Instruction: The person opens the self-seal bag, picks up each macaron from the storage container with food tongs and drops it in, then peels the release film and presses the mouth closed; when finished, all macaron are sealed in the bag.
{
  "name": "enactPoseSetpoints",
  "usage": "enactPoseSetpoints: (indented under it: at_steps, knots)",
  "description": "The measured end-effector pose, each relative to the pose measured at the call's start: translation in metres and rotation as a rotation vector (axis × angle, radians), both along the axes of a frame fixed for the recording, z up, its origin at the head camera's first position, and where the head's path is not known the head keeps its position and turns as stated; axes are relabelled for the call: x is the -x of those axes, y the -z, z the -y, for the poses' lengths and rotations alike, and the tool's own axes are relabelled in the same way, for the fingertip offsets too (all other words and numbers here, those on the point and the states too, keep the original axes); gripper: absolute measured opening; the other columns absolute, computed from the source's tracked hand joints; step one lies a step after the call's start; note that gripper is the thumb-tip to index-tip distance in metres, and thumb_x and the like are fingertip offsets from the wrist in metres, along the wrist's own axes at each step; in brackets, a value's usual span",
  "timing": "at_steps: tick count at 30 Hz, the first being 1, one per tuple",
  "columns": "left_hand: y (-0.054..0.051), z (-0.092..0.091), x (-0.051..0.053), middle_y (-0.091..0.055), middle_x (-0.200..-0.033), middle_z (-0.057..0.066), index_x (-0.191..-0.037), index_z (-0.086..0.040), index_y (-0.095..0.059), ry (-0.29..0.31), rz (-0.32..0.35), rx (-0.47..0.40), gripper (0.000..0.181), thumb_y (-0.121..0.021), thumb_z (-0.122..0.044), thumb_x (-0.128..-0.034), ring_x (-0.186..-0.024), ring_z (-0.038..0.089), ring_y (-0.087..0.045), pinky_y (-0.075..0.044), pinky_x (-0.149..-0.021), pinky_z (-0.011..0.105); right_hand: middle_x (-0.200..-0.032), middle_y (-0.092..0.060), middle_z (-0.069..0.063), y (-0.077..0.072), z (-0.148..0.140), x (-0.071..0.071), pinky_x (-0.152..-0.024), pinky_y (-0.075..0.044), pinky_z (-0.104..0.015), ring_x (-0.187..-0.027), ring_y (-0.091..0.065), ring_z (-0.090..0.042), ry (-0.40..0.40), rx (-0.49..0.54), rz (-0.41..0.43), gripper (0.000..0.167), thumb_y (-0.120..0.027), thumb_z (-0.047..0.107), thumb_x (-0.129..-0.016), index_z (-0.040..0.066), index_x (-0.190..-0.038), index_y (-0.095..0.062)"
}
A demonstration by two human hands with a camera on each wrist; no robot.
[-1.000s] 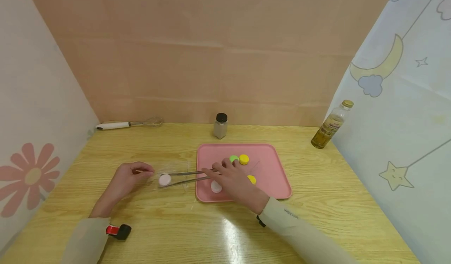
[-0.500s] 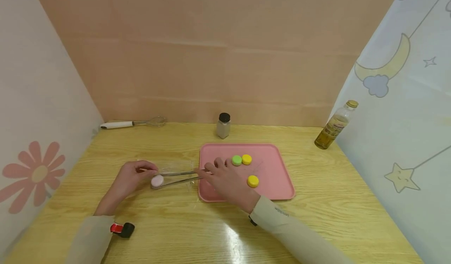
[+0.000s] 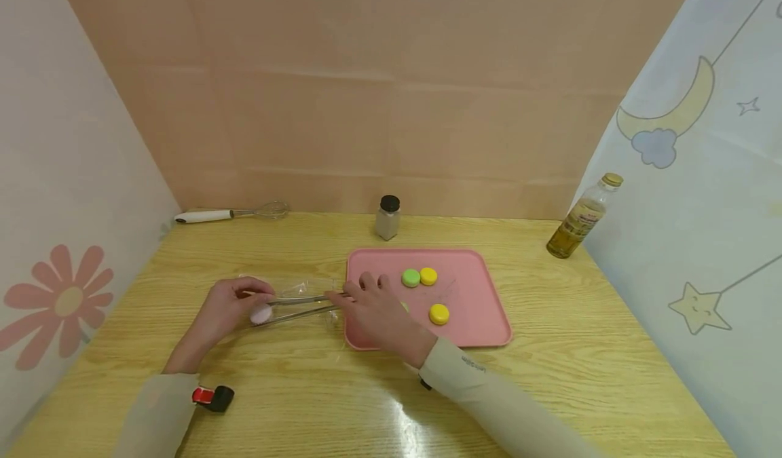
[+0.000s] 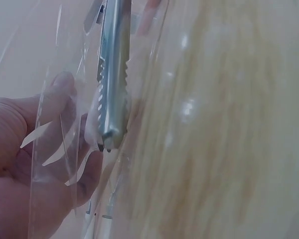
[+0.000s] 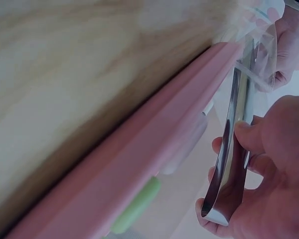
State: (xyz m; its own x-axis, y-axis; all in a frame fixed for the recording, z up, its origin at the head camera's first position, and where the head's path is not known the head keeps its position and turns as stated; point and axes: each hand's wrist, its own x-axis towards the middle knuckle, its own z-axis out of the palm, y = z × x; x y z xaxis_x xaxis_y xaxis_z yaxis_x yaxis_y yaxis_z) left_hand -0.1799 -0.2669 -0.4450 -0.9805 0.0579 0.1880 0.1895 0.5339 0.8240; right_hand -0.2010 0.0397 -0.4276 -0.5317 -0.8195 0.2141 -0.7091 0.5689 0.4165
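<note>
My right hand (image 3: pixel 381 319) grips metal tongs (image 3: pixel 305 299) over the pink tray's left part. The tongs' far ends hold a pale pink macaron (image 3: pixel 261 314) between them. Around those ends lies a clear plastic bag (image 4: pixel 199 124), and my left hand (image 3: pixel 227 309) pinches its edge between thumb and fingers. Serrated tong tips show close up in the left wrist view. On the pink tray (image 3: pixel 470 264) lie a green macaron (image 3: pixel 411 278), a yellow macaron (image 3: pixel 428 276) and a second yellow macaron (image 3: pixel 438 314). Another green macaron (image 5: pixel 137 204) is partly hidden by my right hand in the head view.
A whisk (image 3: pixel 232 214) with a white handle lies at the back left. Behind the tray stands a small black-lidded jar (image 3: pixel 387 219). A bottle of yellowish liquid (image 3: pixel 580 220) is at the back right. Walls bound the wooden table (image 3: pixel 305 404) at the back and sides.
The tongs and the pale pink macaron have moved left, deeper into the bag near my left hand. My right hand has shifted left across the tray, uncovering more macarons.
</note>
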Motion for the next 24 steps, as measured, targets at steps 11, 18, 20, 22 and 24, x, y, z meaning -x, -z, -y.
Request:
enactPoseSetpoints:
  at_steps: [11,18,20,22,24]
  knots:
    - [0.000,0.000,0.002,-0.074,-0.100,0.007,-0.098,-0.007,-0.079,-0.034,0.002,0.033,0.011,-0.074,-0.017,-0.0951,-0.093,0.021,-0.065,-0.052,-0.074,0.024,-0.110,-0.053,0.007,0.001,0.013,-0.002,-0.067,-0.025,-0.034,-0.085,-0.034,-0.020,0.001,-0.003,-0.009,0.059,-0.058,0.007,-0.097,0.035,-0.149,-0.049]
    - [-0.001,0.000,0.001,-0.074,-0.101,0.009,-0.100,-0.005,-0.078,-0.016,0.019,-0.016,0.015,-0.074,-0.019,-0.0952,-0.089,0.016,-0.066,-0.053,-0.072,0.025,-0.110,-0.052,0.005,0.001,0.016,-0.004,-0.065,-0.024,-0.033,-0.082,-0.032,-0.021,-0.008,-0.002,-0.020,0.056,-0.060,0.011,-0.100,0.034,-0.149,-0.049]
    - [-0.001,0.001,0.000,-0.074,-0.100,0.009,-0.100,-0.005,-0.078,-0.009,0.024,-0.031,0.016,-0.074,-0.019,-0.0951,-0.088,0.015,-0.066,-0.053,-0.072,0.026,-0.112,-0.052,0.004,0.000,0.016,-0.004,-0.065,-0.024,-0.033,-0.082,-0.032,-0.021,-0.003,-0.009,-0.016,0.056,-0.061,0.012,-0.100,0.034,-0.149,-0.049]
    - [-0.001,0.001,0.000,-0.074,-0.100,0.009,-0.101,-0.005,-0.077,-0.005,0.024,-0.034,0.016,-0.074,-0.020,-0.0950,-0.087,0.015,-0.066,-0.053,-0.071,0.026,-0.113,-0.053,0.004,0.000,0.017,-0.005,-0.065,-0.024,-0.033,-0.083,-0.033,-0.021,0.001,-0.009,-0.006,0.056,-0.062,0.012,-0.100,0.034,-0.150,-0.048]
    - [-0.001,0.001,0.000,-0.074,-0.100,0.009,-0.101,-0.005,-0.077,-0.005,0.020,-0.031,0.016,-0.074,-0.020,-0.0951,-0.087,0.015,-0.065,-0.053,-0.071,0.026,-0.114,-0.053,0.004,0.000,0.017,-0.005,-0.065,-0.024,-0.033,-0.083,-0.034,-0.021,0.003,-0.012,0.001,0.057,-0.062,0.012,-0.099,0.034,-0.150,-0.048]
